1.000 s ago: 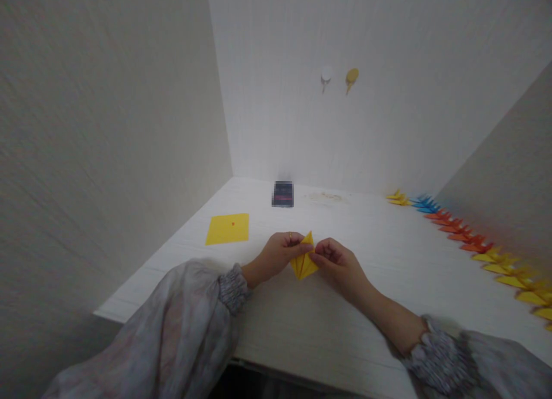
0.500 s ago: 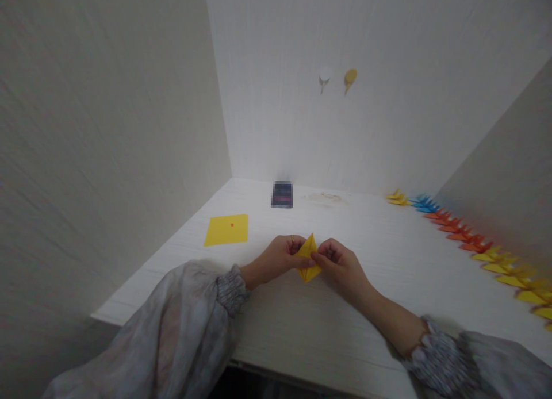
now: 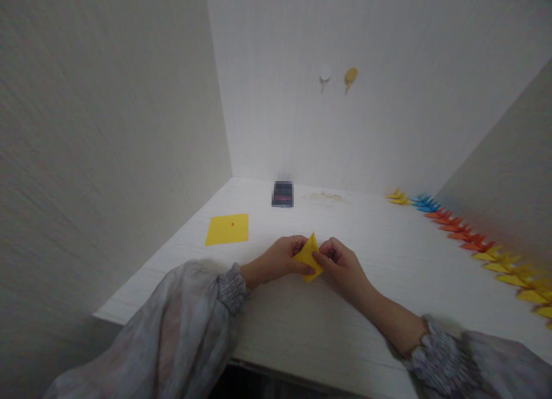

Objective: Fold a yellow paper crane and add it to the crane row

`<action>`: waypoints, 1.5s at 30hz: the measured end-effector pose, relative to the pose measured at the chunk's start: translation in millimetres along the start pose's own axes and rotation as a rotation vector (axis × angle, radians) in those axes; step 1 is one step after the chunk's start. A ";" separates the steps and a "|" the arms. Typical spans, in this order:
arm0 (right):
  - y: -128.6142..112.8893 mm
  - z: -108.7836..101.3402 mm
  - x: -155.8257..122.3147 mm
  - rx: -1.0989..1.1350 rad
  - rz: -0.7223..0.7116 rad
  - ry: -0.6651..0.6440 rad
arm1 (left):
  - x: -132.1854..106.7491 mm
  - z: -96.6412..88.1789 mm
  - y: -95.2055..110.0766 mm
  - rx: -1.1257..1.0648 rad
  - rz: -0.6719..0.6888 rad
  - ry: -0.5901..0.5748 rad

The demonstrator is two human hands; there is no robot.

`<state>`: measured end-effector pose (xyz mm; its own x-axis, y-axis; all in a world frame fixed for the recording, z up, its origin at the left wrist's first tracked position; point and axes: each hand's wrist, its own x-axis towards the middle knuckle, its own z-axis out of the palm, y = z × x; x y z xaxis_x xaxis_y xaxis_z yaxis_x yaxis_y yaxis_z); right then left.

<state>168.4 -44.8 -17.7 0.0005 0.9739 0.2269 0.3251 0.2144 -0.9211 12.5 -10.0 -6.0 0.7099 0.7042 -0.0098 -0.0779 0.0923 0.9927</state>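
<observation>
A partly folded piece of yellow origami paper, diamond-shaped with a point toward the back wall, is held just above the near part of the table. My left hand grips its left side, thumb across the lower front and fingers mostly behind the paper. From the right, my right hand pinches the paper's edge between thumb and curled fingers. Flat on the table to the left lies a yellow paper sheet with a small reddish dot.
Along the right wall runs a row of folded paper cranes in yellow, blue and orange. A dark blurred-out object lies by the back wall. Two hooks, one white and one yellow, are on that wall. The white table's front edge is near me.
A flap on the left of the folded paper has swung over, so its front now looks smoother and wider on that side. Both hands have stayed nearly in place.
</observation>
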 end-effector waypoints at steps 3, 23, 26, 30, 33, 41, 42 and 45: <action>1.4 0.0 0.3 0.013 0.005 -0.015 | 0.7 0.1 -0.2 -0.008 0.016 0.021; 1.2 -5.4 2.8 0.062 -0.053 -0.061 | -1.5 -3.8 -0.8 0.063 -0.057 -0.063; 0.9 -5.3 2.6 0.044 -0.037 -0.042 | -1.4 -2.8 -0.6 0.080 -0.061 -0.075; 5.0 -4.1 2.3 0.047 -0.019 -0.027 | -1.6 -1.4 1.5 0.124 -0.066 -0.076; 5.7 -4.1 2.2 0.041 -0.022 -0.011 | -2.1 -0.4 3.3 0.142 -0.069 -0.079; -2.1 -8.3 1.3 0.057 -0.118 -0.065 | -3.5 0.0 3.3 0.178 -0.105 -0.076; -2.7 -8.7 1.2 0.060 -0.126 -0.065 | -3.5 -0.3 2.8 0.189 -0.104 -0.084; -4.2 -9.1 1.2 0.043 -0.129 -0.056 | -3.2 -0.7 1.5 0.196 -0.092 -0.107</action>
<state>175.6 -45.2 -10.6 -0.0924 0.9404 0.3274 0.2785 0.3401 -0.8982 9.7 -11.7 -4.6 0.7788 0.6195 -0.0985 0.1204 0.0064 0.9927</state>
